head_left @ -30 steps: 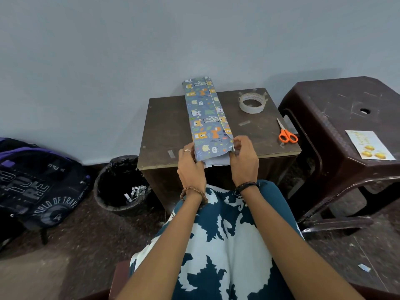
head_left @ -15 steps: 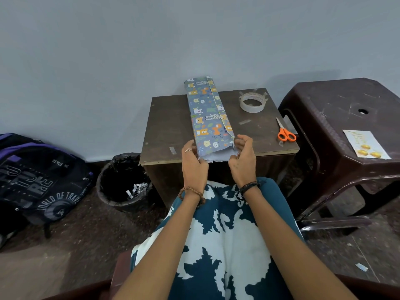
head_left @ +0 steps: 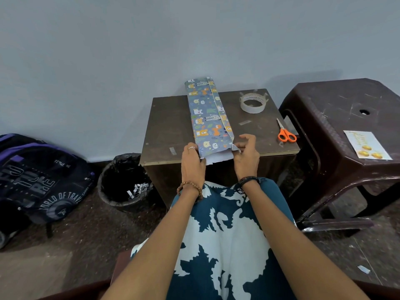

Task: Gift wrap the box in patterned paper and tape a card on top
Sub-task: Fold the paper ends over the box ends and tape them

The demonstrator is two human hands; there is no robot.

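1. Vs. 0.5 s ago: your right hand (head_left: 246, 158) has lifted its fingers; thumb + forefinger now pinch the paper's torn right corner at the box's near end, other fingers raised and spread. Before, it cupped that end more closely.
2. Your left hand (head_left: 193, 162) has barely shifted: it stays against the near-left edge of the wrapped box (head_left: 207, 118), fingers curled on the paper. Both grips are clamped on the wrapping, not apart.
3. The box hasn't moved: long, narrow, in blue animal-print paper, lying lengthwise on the table (head_left: 171, 126). Far end reaches past the table's back edge toward the wall, near end at the front edge. White underside of the paper sticks out at the near end, unfolded.
4. Card (head_left: 367, 147) lies on the dark plastic stool (head_left: 337, 109) to the right, well apart from the box.
5. On the table, right of the box: tape roll (head_left: 252, 102) near the back, orange-handled scissors (head_left: 285, 133) near the right edge. Small tape bits are stuck on the top.
6. Room: pale blue-grey wall behind; black bin (head_left: 124, 182) w/ paper scraps left of the table; dark backpack (head_left: 39, 178) on the floor at far left.
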